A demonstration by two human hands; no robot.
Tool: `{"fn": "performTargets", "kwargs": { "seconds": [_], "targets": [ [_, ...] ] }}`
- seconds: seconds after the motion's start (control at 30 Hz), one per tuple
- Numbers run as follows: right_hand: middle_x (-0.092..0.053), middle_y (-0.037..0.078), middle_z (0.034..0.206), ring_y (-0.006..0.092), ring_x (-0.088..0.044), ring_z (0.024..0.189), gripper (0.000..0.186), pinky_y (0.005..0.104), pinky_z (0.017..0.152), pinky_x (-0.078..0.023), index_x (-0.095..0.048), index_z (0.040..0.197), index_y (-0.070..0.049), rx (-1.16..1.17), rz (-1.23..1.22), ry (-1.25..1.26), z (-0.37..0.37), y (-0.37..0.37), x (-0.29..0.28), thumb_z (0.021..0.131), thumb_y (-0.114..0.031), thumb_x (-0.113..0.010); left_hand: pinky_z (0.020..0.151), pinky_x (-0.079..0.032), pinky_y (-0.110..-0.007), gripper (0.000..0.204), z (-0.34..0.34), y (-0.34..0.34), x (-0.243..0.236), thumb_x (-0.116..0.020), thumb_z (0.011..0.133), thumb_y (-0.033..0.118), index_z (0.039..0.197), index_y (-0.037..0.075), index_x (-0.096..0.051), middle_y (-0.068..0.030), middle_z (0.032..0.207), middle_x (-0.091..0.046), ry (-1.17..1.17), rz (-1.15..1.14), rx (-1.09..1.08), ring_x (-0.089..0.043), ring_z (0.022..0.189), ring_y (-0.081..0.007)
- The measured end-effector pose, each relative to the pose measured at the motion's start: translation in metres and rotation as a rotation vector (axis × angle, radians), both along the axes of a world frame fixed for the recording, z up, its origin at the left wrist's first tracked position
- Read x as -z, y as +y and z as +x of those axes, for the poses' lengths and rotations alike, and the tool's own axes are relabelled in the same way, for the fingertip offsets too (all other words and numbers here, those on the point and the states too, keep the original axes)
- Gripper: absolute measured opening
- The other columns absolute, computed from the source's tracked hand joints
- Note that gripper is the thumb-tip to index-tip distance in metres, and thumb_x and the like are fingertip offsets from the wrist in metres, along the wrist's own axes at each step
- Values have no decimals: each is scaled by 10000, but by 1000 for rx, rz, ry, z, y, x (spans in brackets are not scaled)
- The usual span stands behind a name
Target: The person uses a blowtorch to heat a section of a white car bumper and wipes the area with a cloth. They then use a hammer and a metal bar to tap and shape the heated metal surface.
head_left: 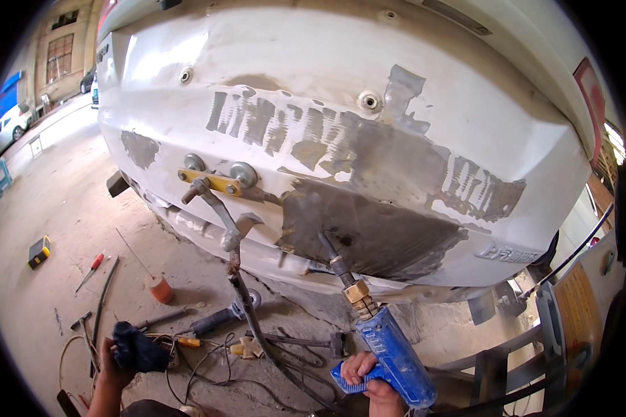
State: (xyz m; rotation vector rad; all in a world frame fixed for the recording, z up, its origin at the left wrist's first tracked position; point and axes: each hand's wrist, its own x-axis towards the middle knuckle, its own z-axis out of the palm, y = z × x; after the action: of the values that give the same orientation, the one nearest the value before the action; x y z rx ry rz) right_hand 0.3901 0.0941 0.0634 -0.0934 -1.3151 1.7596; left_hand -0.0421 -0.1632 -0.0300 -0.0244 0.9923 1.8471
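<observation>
The right hand was clenched around the grip of a blue gun-shaped tool at about five o'clock, its brass-collared tip pressed against the bare grey patch sanded into the white car panel. The left hand, at seven o'clock, was grasping a dark blue rag low over the concrete floor. At nine o'clock of the patch a yellow clamp bar sat on the panel with a cable hanging from it. A red screwdriver, an orange cup and a hammer lay on the floor
</observation>
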Motion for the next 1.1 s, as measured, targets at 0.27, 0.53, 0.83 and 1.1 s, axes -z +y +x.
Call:
{"fn": "performTargets", "kwargs": {
  "seconds": [0.27, 0.53, 0.83, 1.1],
  "targets": [
    [-519, 88, 737, 191, -503, 669, 282, 368, 642, -399, -563, 944, -45, -28, -17, -9, -5, 10, -2, 776, -230, -694, 1016, -414, -426, 586, 23, -11, 45, -448, 837, 533, 1165, 72, -603, -98, 1115, -664, 660, -203, 138, -598, 1077, -258],
    [-514, 90, 737, 192, -501, 663, 267, 373, 637, -401, -550, 973, -37, -13, 51, 15, 2, 17, 1, 779, -182, -663, 929, -472, -386, 573, 24, -14, 48, -681, 787, 195, 1257, 14, -408, -179, 1145, -609, 1077, -122, 127, -627, 1022, -275],
    [-530, 100, 749, 191, -502, 663, 273, 371, 646, -400, -549, 966, -39, -4, 60, -2, 6, 19, 9, 765, -180, -669, 863, -502, -319, 382, 34, 10, 3, -515, 842, 202, 1177, 25, -471, -155, 1089, -628, 678, -80, 205, -635, 969, -222],
    [-529, 92, 737, 193, -505, 664, 251, 365, 646, -399, -554, 956, -44, -31, 39, 28, 6, 25, 18, 781, -186, -666, 847, -541, -350, 455, 57, 34, -36, -434, 878, 311, 1136, -31, -588, -156, 1088, -664, 301, -178, 166, -675, 904, -255]
  ]
}}
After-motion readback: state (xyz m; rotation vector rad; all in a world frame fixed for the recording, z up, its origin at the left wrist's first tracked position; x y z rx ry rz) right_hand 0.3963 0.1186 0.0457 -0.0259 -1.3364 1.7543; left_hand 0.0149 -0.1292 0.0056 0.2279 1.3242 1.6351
